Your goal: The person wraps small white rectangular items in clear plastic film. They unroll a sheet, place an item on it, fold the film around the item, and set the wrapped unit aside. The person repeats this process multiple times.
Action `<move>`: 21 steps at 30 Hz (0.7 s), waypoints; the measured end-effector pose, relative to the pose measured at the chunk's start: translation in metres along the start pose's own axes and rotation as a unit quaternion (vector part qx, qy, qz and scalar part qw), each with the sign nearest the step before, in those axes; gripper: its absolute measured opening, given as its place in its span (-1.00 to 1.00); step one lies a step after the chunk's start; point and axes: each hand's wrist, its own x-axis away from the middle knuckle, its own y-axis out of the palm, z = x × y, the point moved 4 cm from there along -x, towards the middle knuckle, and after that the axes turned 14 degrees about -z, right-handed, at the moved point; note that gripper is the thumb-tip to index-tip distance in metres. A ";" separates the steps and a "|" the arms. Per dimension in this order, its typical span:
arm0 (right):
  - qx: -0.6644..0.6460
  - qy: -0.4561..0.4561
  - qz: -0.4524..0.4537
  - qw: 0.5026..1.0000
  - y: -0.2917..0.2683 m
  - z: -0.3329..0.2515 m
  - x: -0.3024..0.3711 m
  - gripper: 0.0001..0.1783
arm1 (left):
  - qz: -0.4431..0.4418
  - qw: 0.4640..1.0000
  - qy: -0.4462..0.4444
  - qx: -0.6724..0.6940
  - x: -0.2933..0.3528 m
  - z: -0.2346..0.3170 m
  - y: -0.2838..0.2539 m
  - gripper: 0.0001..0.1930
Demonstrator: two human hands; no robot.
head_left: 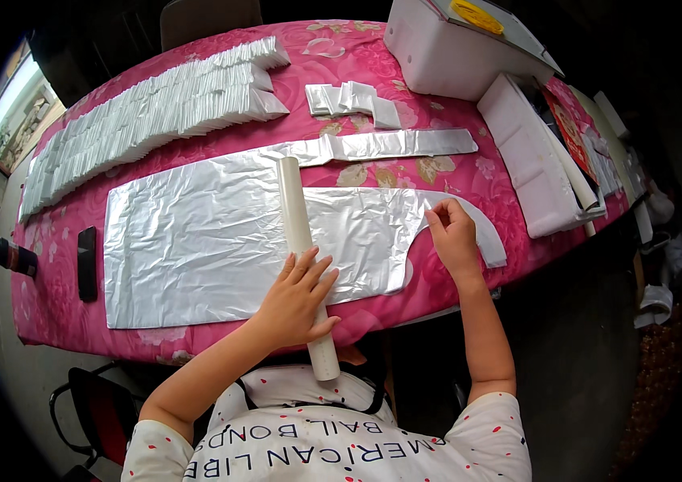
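A large white plastic carrier bag (pixel 188 241) lies spread and wrinkled on the table, its two handle strips reaching to the right. Across its middle rests a pale grey plastic pipe (pixel 296 210), its lower end past the table's near edge. My left hand (pixel 297 301) lies over the pipe, fingers spread and stretched out. At the cut-out by the nearer handle, my right hand (pixel 451 233) is closed in a pinch on the bag's edge. The farther handle strip (pixel 405 144) lies flat, untouched.
Rows of folded white bags (pixel 156 112) stand at the far left, with a few more (pixel 353 100) in the far middle. A black phone (pixel 86 263) and dark bottle (pixel 12 255) are at left. White foam boxes (pixel 445 56) stand at right on the pink floral cloth (pixel 485 193).
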 end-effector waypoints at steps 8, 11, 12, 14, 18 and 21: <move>0.330 -0.083 -0.060 0.938 0.018 0.077 -0.009 -0.46 | 0.013 1.000 0.008 0.016 0.002 0.000 0.001 -0.36; 0.325 -0.041 0.007 0.945 -0.026 0.113 -0.003 -0.56 | 0.016 0.999 0.008 0.041 0.004 -0.003 0.003 -0.37; 0.332 -0.013 0.013 0.943 -0.038 0.120 0.000 -0.56 | 0.018 0.999 0.008 0.046 0.005 -0.004 0.003 -0.37; 0.338 0.016 0.048 0.940 -0.050 0.124 0.007 -0.63 | 0.022 0.999 0.009 0.047 0.003 -0.002 0.002 -0.37; 0.393 0.032 0.097 0.914 -0.050 0.102 0.005 -0.82 | 0.035 0.998 0.015 0.053 0.003 -0.003 0.005 -0.37; 0.401 0.048 0.087 0.911 -0.050 0.069 0.004 -0.90 | 0.042 0.998 0.019 0.052 0.003 -0.004 0.007 -0.37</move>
